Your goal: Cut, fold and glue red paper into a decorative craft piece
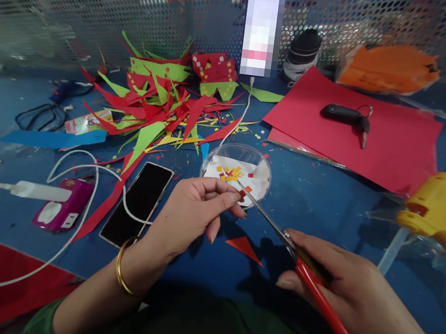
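In the head view, my right hand (327,272) is wrapped around the red handles of a pair of scissors (271,220). Their thin blades point up and left over a round clear plastic dish (266,186). Between the thumb and fingers of my left hand (197,207) is a small red paper piece (242,194), close to the blades. Small yellow, orange and red paper squares (228,173) lie on white material inside the dish. Below the blades, an orange-red paper triangle (244,247) rests on the blue table.
A black phone (137,205) and a purple adapter (64,204) with a white cable lie left. Behind them is a heap of red and green paper strips (158,99). Red sheets (349,128) carry a key (343,114); a yellow glue gun (433,206) lies at right.
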`<state>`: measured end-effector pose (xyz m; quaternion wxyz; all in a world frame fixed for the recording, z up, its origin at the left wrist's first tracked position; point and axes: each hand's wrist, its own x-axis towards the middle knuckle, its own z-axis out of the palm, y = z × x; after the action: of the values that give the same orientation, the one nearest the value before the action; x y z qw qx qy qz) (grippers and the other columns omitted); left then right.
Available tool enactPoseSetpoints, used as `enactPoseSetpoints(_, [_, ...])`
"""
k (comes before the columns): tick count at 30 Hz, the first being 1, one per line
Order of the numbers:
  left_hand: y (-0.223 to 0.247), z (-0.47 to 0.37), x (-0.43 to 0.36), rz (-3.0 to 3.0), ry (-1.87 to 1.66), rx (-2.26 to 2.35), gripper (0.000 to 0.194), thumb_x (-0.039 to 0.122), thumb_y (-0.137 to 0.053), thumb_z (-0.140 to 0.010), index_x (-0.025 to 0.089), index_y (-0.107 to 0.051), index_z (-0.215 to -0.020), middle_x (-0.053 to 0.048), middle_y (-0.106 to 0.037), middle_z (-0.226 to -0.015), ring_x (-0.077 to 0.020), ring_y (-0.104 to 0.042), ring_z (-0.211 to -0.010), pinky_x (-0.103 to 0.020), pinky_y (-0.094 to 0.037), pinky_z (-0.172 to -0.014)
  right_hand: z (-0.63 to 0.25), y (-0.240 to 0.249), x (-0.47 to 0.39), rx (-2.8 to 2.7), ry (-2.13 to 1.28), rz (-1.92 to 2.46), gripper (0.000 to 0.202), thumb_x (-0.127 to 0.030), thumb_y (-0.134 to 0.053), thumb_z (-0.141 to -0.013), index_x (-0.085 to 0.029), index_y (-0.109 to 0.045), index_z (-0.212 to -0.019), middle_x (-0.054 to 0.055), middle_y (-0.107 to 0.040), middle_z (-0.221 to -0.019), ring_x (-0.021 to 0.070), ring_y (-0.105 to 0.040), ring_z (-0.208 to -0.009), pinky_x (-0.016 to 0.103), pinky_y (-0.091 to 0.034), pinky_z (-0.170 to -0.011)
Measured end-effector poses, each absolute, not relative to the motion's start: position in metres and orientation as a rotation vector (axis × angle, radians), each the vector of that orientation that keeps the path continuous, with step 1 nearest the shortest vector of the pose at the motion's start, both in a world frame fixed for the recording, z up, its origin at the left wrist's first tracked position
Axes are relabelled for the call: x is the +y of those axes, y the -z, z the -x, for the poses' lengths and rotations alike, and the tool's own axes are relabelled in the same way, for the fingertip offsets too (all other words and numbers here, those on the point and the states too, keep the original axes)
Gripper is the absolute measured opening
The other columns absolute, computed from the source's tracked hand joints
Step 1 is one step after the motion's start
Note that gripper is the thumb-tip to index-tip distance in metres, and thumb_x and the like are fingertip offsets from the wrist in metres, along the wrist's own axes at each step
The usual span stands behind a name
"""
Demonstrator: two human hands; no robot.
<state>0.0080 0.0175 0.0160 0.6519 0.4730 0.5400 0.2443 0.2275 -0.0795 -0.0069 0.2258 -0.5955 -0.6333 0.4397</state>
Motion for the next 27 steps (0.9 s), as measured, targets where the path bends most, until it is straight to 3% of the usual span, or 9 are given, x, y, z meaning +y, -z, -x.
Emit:
enactPoseSetpoints(8, [-0.016,-0.008,0.017,-1.093,-0.543,1.252,0.015,0.028,-0.070,-0.088,0.015,-0.071,-0.081,-0.002,-0.076,-0.076,-0.0002,-0.044,-0.032,-0.016,-0.028,-0.035,-0.226,0.005,-0.080,-1.741,-1.227,1.656,0.037,-0.060,-0.063,-0.089,-0.024,-0.071,-0.087,0.002,-0.076,-0.083,0.0201,-0.071,-0.073,0.026,-0.056,-0.056])
enactPoseSetpoints(17, [-0.017,-0.009,0.017,-1.082,-0.570,1.274,0.018,0.032,-0.073,-0.085,0.014,-0.070,-0.084,-0.005,-0.078,-0.083,-0.0007,-0.045,-0.032,-0.016,-0.026,-0.034,-0.229,0.004,-0.082,-1.718,-1.235,1.672,0.038,-0.060,-0.063,-0.087,-0.022,-0.067,-0.084,0.000,-0.072,-0.073,0.0154,-0.062,-0.058,0.023,-0.050,-0.047])
enactPoseSetpoints(22, [-0.017,-0.008,0.017,-1.051,-0.592,1.262,0.019,0.032,-0.072,-0.085,0.014,-0.070,-0.090,-0.006,-0.079,-0.085,-0.0013,-0.047,-0.033,-0.015,-0.024,-0.033,-0.231,0.000,-0.079,-1.836,-1.083,1.653,0.043,-0.065,-0.069,-0.081,-0.024,-0.066,-0.092,-0.005,-0.062,-0.057,0.0121,-0.053,-0.042,0.021,-0.042,-0.037])
enactPoseSetpoints(27, [-0.018,-0.009,0.016,-1.069,-0.598,1.264,0.016,0.030,-0.069,-0.086,0.014,-0.071,-0.089,-0.007,-0.079,-0.085,-0.0014,-0.047,-0.034,-0.015,-0.027,-0.033,-0.226,-0.005,-0.075,-1.881,-1.015,1.626,0.052,-0.074,-0.066,-0.078,-0.023,-0.066,-0.087,-0.002,-0.067,-0.060,0.0132,-0.056,-0.041,0.022,-0.043,-0.036])
